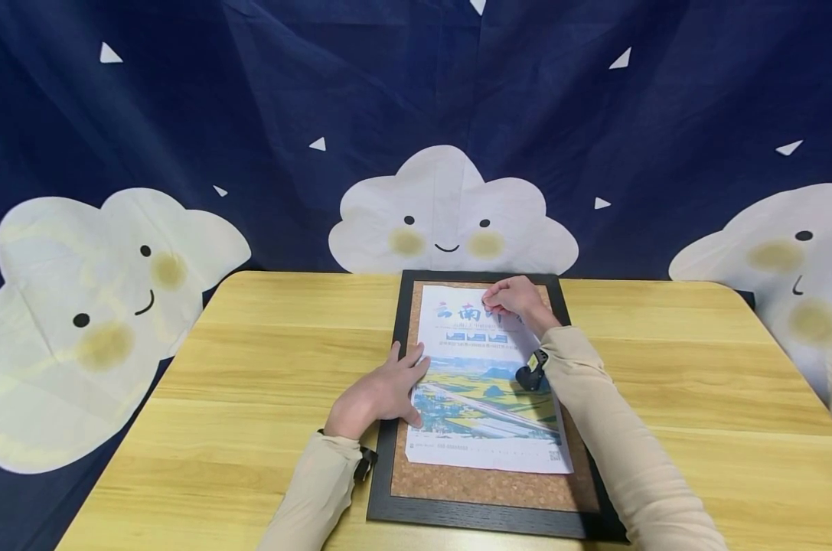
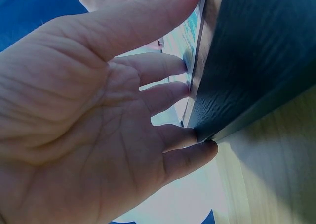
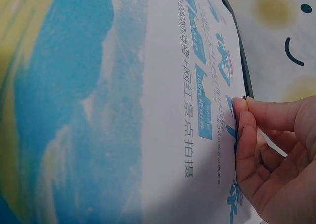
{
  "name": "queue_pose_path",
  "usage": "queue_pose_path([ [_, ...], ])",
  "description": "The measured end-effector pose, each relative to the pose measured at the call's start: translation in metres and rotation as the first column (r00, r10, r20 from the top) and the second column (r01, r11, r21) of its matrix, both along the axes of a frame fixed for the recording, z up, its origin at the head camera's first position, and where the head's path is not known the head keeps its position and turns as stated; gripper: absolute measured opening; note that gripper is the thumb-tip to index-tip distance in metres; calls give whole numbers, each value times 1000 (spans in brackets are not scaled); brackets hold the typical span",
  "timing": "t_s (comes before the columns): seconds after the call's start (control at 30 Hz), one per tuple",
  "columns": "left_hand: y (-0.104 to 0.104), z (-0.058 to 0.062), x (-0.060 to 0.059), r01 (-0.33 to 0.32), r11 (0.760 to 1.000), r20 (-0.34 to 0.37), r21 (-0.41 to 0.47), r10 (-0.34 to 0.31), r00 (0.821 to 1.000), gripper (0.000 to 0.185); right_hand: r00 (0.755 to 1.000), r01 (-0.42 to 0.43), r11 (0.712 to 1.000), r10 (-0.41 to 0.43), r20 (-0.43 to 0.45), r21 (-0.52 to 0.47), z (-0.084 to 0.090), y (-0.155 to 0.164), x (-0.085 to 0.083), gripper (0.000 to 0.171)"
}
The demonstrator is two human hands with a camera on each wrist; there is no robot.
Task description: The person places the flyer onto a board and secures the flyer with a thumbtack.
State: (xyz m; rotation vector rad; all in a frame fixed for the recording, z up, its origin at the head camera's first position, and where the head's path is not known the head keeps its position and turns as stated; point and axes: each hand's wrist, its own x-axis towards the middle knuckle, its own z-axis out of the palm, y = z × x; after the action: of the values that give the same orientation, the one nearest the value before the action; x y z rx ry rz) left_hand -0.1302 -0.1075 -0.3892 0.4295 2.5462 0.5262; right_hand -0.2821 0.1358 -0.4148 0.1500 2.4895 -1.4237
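Observation:
A printed paper poster (image 1: 484,417) with a colourful landscape and blue lettering lies on a cork board (image 1: 457,484) with a black frame (image 1: 484,518). My left hand (image 1: 384,390) rests with spread fingers over the frame's left side, fingertips on the poster's left edge. In the left wrist view, the fingers (image 2: 163,98) are nearly straight against the frame and paper. At the poster's top, by the lettering, my right hand (image 1: 519,300) pinches a small dark pin-like piece (image 3: 245,98) between thumb and index finger. Most of that piece is hidden by the fingertips.
The board lies on a light wooden table (image 1: 250,413), its far end at the table's back edge. Behind hangs a dark blue curtain (image 1: 526,92) with smiling white clouds. A black wrist camera (image 1: 530,375) on the right arm covers part of the poster.

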Motion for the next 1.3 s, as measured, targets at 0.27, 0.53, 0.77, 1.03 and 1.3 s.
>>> queue_pose_path([
  [0.27, 0, 1, 1, -1, 1000, -2, 1, 1, 1000, 96, 1000, 7, 1000, -7, -7, -15, -1, 1, 0, 16],
  [0.53, -1, 0, 1, -8, 1000, 2, 11, 8, 1000, 96, 1000, 0, 1000, 0, -16, 11, 1, -1, 3, 16],
  [0.77, -1, -1, 1, -9, 1000, 7, 25, 9, 1000, 96, 1000, 8, 999, -7, -2, 39, 1, -2, 3, 16],
  [1.03, -2, -1, 0, 2, 1000, 4, 21, -2, 1000, 96, 1000, 17, 996, -17, -4, 89, 3, -2, 4, 13],
  [1.3, -2, 0, 0, 13, 1000, 1, 13, -13, 1000, 96, 999, 31, 992, -30, -10, 121, 0, -1, 1, 8],
])
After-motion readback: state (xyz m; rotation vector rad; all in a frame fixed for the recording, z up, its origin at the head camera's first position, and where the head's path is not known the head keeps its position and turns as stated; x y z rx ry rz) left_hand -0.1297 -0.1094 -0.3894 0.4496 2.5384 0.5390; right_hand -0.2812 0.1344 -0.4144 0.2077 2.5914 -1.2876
